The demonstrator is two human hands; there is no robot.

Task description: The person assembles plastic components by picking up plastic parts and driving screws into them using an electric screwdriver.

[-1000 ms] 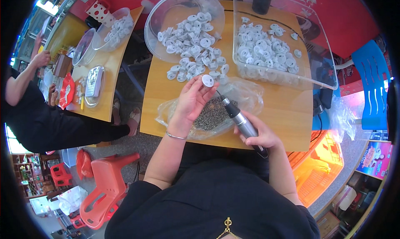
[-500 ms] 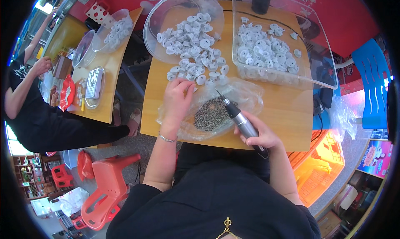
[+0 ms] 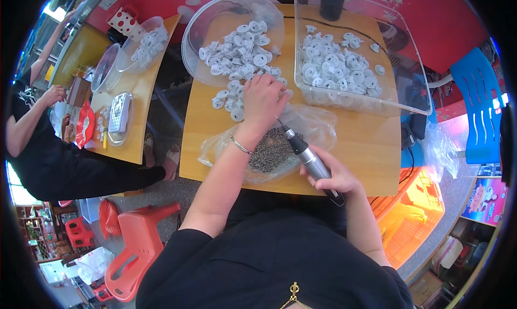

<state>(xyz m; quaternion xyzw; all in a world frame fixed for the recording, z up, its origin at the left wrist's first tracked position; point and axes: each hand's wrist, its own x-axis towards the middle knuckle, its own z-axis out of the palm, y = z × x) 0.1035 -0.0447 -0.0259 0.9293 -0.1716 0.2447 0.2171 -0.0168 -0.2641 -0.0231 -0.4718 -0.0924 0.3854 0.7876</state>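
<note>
Our right grip (image 3: 338,176) is wrapped around a silver-and-black power screwdriver (image 3: 314,165), which slants over a clear bag (image 3: 320,127) of small metal pieces (image 3: 271,156) on the bench (image 3: 371,147). Our left grip (image 3: 263,104) is at the loose white parts (image 3: 237,114) beyond; we cannot tell whether it pinches one.

The left hand (image 3: 264,98) reaches into white round plastic parts (image 3: 237,114) (whether it grips one is hidden) — the right hand (image 3: 340,175) holds a silver-and-black electric screwdriver (image 3: 314,164), slanting over a heap of small metal pieces (image 3: 271,151) on a clear plastic bag (image 3: 318,123) — all above a wooden table (image 3: 366,147).
</note>
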